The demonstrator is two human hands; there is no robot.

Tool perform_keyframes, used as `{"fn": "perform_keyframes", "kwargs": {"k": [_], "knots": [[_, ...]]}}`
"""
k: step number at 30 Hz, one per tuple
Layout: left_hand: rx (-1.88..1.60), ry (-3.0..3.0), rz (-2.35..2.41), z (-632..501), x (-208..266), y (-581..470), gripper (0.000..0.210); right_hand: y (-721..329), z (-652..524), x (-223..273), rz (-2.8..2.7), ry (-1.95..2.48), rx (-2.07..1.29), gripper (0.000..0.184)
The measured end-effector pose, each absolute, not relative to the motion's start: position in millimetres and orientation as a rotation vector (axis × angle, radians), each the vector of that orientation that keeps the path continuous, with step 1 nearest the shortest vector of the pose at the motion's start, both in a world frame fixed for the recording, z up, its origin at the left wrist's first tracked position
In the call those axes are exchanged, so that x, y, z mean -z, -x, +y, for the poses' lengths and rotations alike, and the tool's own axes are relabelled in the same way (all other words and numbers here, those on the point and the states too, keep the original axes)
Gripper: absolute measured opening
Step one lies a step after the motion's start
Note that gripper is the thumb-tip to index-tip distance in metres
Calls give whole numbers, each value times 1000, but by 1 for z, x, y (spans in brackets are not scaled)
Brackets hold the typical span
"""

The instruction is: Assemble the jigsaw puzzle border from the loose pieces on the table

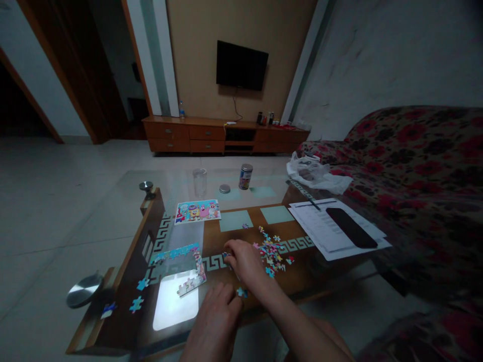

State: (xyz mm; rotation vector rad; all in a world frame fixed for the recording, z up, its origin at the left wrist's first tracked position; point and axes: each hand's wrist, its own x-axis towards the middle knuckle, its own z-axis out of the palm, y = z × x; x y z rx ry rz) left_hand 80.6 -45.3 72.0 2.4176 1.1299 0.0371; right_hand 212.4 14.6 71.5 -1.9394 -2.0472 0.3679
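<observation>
My right hand (245,259) is closed in a pinch above the glass table, with a small puzzle piece (227,254) at its fingertips. Lower down, my left hand (217,314) rests at the near side with curled fingers; whatever they may hold is hidden. To the left lies a partly joined puzzle border (199,264), along the top and right side and part of the bottom. A heap of loose puzzle pieces (272,251) spreads just right of my right hand. One blue piece (240,292) lies near my left hand. Behind the border is a cartoon picture card (198,211).
Several stray pieces (136,303) lie at the left. A clear jar (199,182), a round lid (224,189) and a printed can (245,177) stand farther back. Papers (320,239) bear a black phone (350,227) at right, near a plastic bag (317,173) and sofa (422,136).
</observation>
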Motion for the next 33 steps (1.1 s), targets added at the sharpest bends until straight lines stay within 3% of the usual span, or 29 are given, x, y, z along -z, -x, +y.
{"fn": "perform_keyframes", "kwargs": {"k": [12, 24, 28, 33], "knots": [[-127, -2504, 1092, -47, -30, -75, 22, -289, 51, -70, -1748, 2180, -96, 20], [-126, -2537, 1109, -49, -7, -69, 36, -251, 65, -57, -1842, 2170, -121, 12], [-164, -2557, 1079, -48, -8, -66, 33, -249, 52, -61, -1884, 2121, -181, 8], [-157, -2501, 984, -49, -24, -59, 31, -297, 39, -71, -1752, 2135, -147, 19]]}}
